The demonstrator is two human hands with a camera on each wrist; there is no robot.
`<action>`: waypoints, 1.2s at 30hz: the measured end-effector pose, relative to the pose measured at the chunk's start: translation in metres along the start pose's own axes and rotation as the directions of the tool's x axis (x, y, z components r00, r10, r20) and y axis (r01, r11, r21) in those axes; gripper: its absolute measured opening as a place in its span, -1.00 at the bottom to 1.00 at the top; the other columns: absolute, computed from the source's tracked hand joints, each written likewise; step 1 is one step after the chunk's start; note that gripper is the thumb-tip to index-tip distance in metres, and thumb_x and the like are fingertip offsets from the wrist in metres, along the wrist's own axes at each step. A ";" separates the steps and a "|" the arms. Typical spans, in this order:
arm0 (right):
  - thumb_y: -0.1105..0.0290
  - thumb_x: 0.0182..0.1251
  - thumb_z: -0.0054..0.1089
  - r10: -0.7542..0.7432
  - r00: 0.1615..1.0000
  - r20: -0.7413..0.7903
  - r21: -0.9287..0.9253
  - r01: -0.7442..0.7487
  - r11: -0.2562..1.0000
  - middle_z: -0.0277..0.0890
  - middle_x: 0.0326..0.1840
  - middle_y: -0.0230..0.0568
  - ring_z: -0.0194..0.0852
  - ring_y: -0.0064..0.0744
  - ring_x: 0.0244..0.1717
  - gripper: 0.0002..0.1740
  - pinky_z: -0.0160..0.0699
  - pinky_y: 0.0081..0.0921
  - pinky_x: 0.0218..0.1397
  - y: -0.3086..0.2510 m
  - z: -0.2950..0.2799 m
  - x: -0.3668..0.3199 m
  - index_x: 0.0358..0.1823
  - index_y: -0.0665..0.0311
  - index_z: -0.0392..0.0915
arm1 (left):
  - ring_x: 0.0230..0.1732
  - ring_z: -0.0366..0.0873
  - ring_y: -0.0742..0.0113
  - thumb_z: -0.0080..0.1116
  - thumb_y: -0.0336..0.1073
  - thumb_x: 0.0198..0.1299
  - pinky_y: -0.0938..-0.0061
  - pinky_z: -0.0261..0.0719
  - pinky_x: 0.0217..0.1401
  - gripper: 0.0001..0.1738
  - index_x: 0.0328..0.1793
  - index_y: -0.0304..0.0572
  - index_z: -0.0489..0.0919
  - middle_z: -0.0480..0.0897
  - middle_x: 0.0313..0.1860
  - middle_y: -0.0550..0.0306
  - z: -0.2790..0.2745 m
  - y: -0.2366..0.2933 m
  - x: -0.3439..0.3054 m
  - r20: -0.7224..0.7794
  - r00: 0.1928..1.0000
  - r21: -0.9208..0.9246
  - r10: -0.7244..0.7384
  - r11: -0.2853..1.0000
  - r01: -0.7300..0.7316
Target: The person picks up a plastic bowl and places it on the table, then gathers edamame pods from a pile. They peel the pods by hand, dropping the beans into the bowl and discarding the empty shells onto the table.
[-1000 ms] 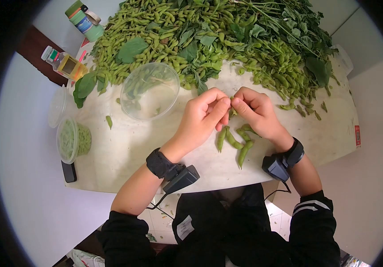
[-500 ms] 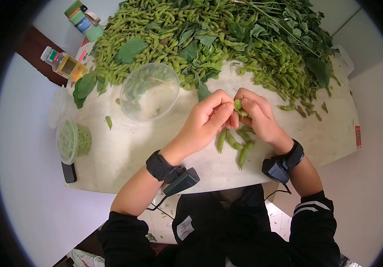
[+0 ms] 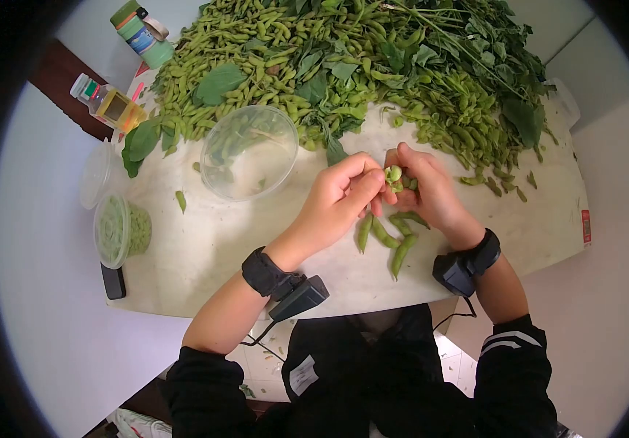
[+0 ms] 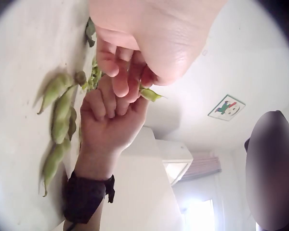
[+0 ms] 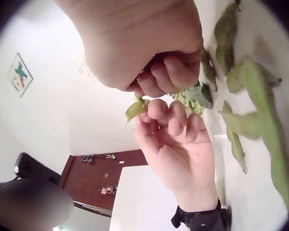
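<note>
Over the front middle of the table, my left hand (image 3: 340,193) pinches a split green soybean pod (image 3: 393,174) between thumb and forefinger. Close against it is my right hand (image 3: 435,193), thumb raised, with green soybeans (image 3: 409,184) in its curled fingers. The pod's pointed end (image 4: 150,94) pokes out between the two hands in the left wrist view. In the right wrist view the right fingers (image 5: 171,74) are bent inward, and their beans are hidden there. Several whole pods (image 3: 400,257) lie on the table just below the hands.
A big heap of pods (image 3: 256,73) with leaves and stems covers the back. A clear plastic tub (image 3: 250,153) stands left of the hands. Farther left are a lidded tub of shelled beans (image 3: 139,230), a phone (image 3: 113,283) and two bottles (image 3: 117,109).
The pod between the hands has come into view, now split. My right thumb has lifted away, showing beans in the right fingers. Both hands stay in nearly the same place.
</note>
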State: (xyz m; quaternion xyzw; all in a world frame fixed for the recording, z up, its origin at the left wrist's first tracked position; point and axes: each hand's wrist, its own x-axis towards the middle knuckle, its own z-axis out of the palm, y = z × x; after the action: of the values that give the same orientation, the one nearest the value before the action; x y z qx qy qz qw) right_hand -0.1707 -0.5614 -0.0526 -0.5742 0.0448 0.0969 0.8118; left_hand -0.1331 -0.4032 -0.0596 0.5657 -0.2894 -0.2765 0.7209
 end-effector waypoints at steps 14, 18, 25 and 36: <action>0.26 0.23 -0.33 -0.062 0.991 0.122 0.480 -0.004 0.877 -0.04 -0.77 -0.47 -0.19 -0.68 -0.76 -0.71 -0.20 -0.72 -0.77 -0.010 -0.021 0.004 -0.62 0.21 0.18 | -0.53 0.43 0.59 -0.10 -0.23 0.22 0.75 0.26 -0.55 -0.78 -0.30 -0.25 0.44 0.56 -0.41 0.21 -0.004 -0.003 0.005 -0.225 0.970 0.060 0.093 0.995 -0.082; 0.23 0.25 -0.34 -0.055 0.996 0.067 0.425 0.021 0.905 -0.05 -0.77 -0.50 -0.23 -0.69 -0.76 -0.67 -0.26 -0.70 -0.75 -0.012 -0.026 0.003 -0.62 0.22 0.21 | -0.53 0.44 0.60 -0.07 -0.22 0.21 0.75 0.25 -0.56 -0.77 -0.30 -0.26 0.47 0.57 -0.39 0.23 -0.005 -0.006 0.004 -0.231 0.966 0.108 0.117 0.990 -0.094; 0.11 0.30 -0.14 0.068 0.993 0.100 0.054 -0.074 0.996 -0.06 -0.79 -0.62 -0.28 -0.80 -0.80 -0.68 -0.34 -0.74 -0.75 -0.009 -0.009 -0.001 -0.15 0.22 0.28 | -0.60 0.38 0.61 -0.06 -0.21 0.21 0.75 0.25 -0.57 -0.75 -0.35 -0.26 0.44 0.50 -0.51 0.27 -0.003 -0.005 0.004 -0.213 0.974 0.014 0.082 0.997 -0.081; 0.32 0.27 -0.10 -0.007 0.991 0.133 -0.152 0.027 0.988 0.07 -0.74 -0.63 -0.17 -0.81 -0.77 -0.86 -0.29 -0.75 -0.73 -0.004 -0.013 0.000 -0.28 0.23 0.33 | -0.60 0.35 0.62 -0.03 -0.21 0.20 0.75 0.31 -0.52 -0.73 -0.41 -0.29 0.43 0.49 -0.54 0.24 -0.003 -0.003 0.002 -0.161 0.987 0.026 0.014 1.000 -0.010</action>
State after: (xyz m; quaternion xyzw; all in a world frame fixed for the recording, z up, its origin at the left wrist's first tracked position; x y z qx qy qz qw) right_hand -0.1694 -0.5752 -0.0532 -0.6277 -0.0217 0.1310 0.7671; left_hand -0.1296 -0.4031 -0.0626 0.5935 -0.2370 -0.2216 0.7365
